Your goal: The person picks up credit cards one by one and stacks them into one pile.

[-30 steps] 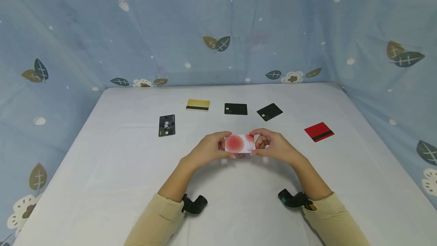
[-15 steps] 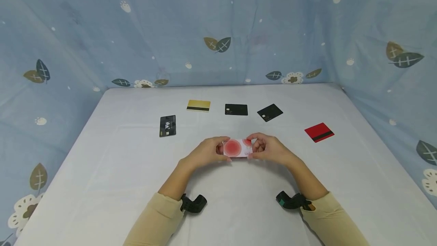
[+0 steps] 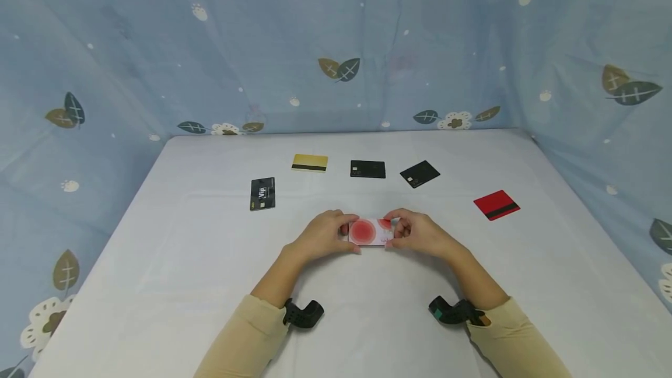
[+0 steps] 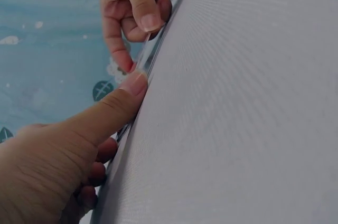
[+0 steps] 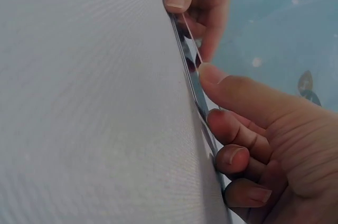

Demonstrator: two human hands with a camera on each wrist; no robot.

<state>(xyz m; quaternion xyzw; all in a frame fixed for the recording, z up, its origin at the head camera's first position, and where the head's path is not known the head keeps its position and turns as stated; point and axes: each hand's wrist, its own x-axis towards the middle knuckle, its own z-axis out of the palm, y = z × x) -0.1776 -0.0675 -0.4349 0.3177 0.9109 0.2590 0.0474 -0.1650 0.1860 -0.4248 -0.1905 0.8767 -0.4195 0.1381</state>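
Note:
A white card with red circles (image 3: pixel 370 232) lies level between both hands at the middle of the table. Its left end is pinched by my left hand (image 3: pixel 326 234), thumb along the near edge and a finger at the far edge. At the right end my right hand (image 3: pixel 422 232) pinches it the same way, other fingers curled. In the left wrist view the card (image 4: pixel 143 52) appears edge-on as a thin pale line. From the right wrist, a glossy dark strip (image 5: pixel 191 55) shows just under that edge; what it is, I cannot tell.
Beyond the hands lie a dark Vip card (image 3: pixel 262 193), a yellow card (image 3: pixel 310 163), a black card (image 3: pixel 367 169) and another, tilted black card (image 3: pixel 420 174). A red card (image 3: pixel 496 205) lies right. A patterned blue curtain (image 3: pixel 336 28) surrounds the white table (image 3: pixel 173 284).
Both hands have brought the white card down and slightly nearer to the person. The pinkish part visible below its near edge has shrunk away. The other cards have stayed put.

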